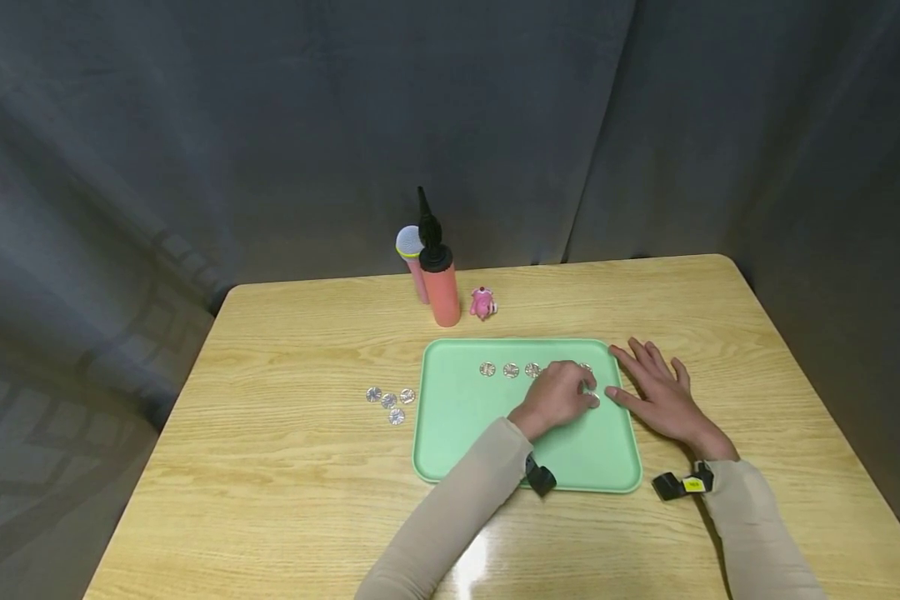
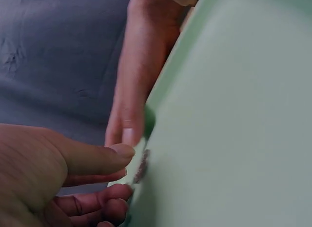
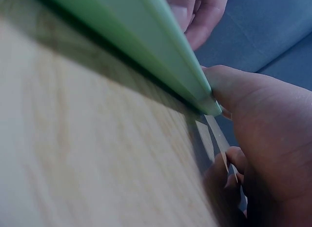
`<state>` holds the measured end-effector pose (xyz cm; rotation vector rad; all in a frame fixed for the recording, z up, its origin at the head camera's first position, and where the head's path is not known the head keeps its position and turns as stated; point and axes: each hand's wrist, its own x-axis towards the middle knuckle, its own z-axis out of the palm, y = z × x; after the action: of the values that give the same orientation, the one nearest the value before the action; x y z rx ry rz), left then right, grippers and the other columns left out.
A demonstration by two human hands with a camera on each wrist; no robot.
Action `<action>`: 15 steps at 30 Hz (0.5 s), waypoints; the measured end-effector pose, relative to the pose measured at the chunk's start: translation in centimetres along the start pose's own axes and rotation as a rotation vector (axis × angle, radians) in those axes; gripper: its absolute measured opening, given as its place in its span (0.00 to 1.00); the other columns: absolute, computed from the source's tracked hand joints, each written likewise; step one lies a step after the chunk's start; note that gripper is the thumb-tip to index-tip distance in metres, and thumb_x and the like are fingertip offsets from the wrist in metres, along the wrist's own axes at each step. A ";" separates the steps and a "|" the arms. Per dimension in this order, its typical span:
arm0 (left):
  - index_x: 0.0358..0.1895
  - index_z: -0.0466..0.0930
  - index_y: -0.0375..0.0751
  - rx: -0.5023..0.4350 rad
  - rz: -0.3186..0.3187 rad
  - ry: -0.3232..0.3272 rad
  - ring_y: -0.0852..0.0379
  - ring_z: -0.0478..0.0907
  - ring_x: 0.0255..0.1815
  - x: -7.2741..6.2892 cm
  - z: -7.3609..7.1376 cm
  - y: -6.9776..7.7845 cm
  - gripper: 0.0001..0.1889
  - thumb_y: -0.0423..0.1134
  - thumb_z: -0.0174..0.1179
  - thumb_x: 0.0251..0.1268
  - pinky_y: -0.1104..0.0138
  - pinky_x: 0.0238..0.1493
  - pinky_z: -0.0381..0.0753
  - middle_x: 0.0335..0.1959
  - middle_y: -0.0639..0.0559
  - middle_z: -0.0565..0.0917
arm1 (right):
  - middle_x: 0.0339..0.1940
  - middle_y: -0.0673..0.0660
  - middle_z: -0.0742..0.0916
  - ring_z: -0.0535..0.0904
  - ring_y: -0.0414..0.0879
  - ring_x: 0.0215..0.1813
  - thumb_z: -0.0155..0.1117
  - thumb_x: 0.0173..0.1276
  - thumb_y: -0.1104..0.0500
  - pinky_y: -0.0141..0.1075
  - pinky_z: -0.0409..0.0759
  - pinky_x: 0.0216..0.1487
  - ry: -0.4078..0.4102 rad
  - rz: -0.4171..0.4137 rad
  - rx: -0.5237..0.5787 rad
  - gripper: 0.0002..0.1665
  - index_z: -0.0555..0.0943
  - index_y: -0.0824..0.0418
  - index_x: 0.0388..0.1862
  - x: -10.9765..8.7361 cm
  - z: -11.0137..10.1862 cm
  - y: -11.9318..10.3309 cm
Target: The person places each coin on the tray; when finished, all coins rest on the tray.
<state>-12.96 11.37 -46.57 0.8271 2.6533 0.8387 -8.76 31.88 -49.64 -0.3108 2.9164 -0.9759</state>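
A mint-green tray (image 1: 457, 425) lies on the table. A row of small silvery coins (image 1: 511, 370) runs along its far part, some hidden by my left hand (image 1: 558, 395). That hand reaches over the tray's right half, thumb and bent forefinger apart, beside one coin (image 1: 592, 399) near the right rim. In the left wrist view, a dark-looking coin (image 2: 141, 167) lies just past the fingertips, with none seen between them. My right hand (image 1: 660, 400) is spread at the tray's right edge, its thumb against the rim in the right wrist view.
Left of the tray, several loose coins (image 1: 389, 401) lie on the wooden table (image 1: 292, 467). Behind it stand a coral pump (image 1: 442, 292) with a black nozzle, a pink toy microphone (image 1: 409, 243) and a small pink figurine (image 1: 483, 303). A dark curtain (image 1: 345, 142) hangs beyond.
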 end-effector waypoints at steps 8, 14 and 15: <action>0.45 0.89 0.42 -0.114 0.030 0.100 0.70 0.71 0.25 -0.7 -2.8 -0.6 0.09 0.38 0.68 0.63 0.81 0.27 0.68 0.30 0.54 0.86 | 0.81 0.75 0.51 0.38 0.73 0.82 0.58 0.74 0.45 0.74 0.29 0.69 0.003 -0.003 0.002 0.43 0.54 0.55 0.82 0.0 -0.1 0.1; 0.44 0.89 0.38 -0.176 0.040 0.188 0.68 0.72 0.25 -1.6 -5.0 -1.6 0.09 0.37 0.68 0.63 0.81 0.28 0.68 0.30 0.50 0.87 | 0.81 0.75 0.51 0.37 0.72 0.82 0.58 0.74 0.45 0.73 0.28 0.70 0.001 0.008 0.011 0.44 0.54 0.55 0.81 0.0 0.1 0.0; 0.44 0.89 0.38 -0.186 0.041 0.199 0.67 0.72 0.25 -1.7 -5.3 -1.8 0.09 0.36 0.68 0.63 0.81 0.28 0.68 0.30 0.50 0.87 | 0.81 0.75 0.51 0.37 0.72 0.82 0.59 0.73 0.45 0.73 0.28 0.70 0.002 0.008 0.013 0.44 0.55 0.55 0.81 0.0 0.1 -0.1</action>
<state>-14.39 6.72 -43.22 0.7908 2.6778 1.2161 -8.78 31.80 -49.65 -0.2972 2.9095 -0.9941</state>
